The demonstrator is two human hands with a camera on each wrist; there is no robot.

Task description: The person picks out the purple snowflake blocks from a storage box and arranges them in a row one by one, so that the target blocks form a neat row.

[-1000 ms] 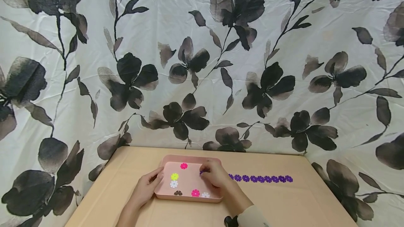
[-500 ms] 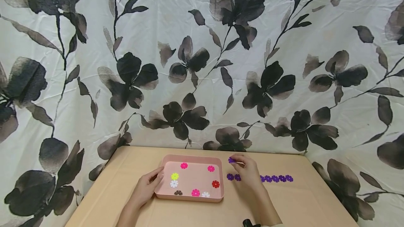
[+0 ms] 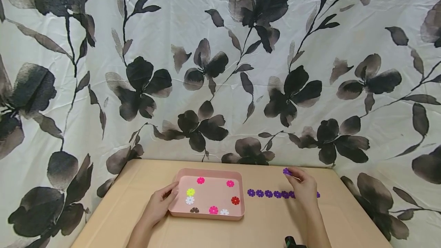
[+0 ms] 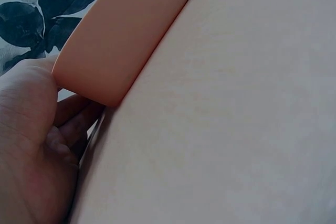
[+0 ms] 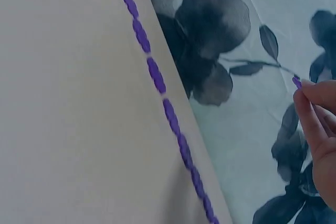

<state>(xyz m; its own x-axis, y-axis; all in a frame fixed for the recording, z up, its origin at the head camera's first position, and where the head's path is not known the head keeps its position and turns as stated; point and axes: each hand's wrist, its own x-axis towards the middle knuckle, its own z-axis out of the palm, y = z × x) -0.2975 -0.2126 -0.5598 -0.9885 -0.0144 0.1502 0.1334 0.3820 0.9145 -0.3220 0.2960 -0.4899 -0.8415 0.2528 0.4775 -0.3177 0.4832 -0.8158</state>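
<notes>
My right hand [image 3: 304, 186] pinches a purple flower-shaped piece [image 3: 286, 171] between thumb and fingertips, held up above the table's far part. Below it runs a straight row of purple flower pieces [image 3: 268, 193], partly hidden by this hand. In the right wrist view the pinched piece [image 5: 297, 83] shows only its edge. My left hand [image 3: 159, 204] holds the left end of a pink tray [image 3: 206, 217], thumb at the rim. Inside lie pink [image 3: 213, 210], yellow [image 3: 190, 192], white [image 3: 190, 200], brown [image 3: 194, 210] and red [image 3: 235, 200] flower pieces, apart from one another.
A tan table [image 3: 206, 236] bears the tray at its middle left and the purple row to the tray's right. Behind the table's far edge hangs a white cloth [image 3: 220, 98] with dark flowers. Something black [image 3: 291, 241] shows near the right wrist.
My right hand has left the tray with a purple flower piece and moved right, over the row. A pink and a red piece in the tray are uncovered. My left hand stays on the tray.
</notes>
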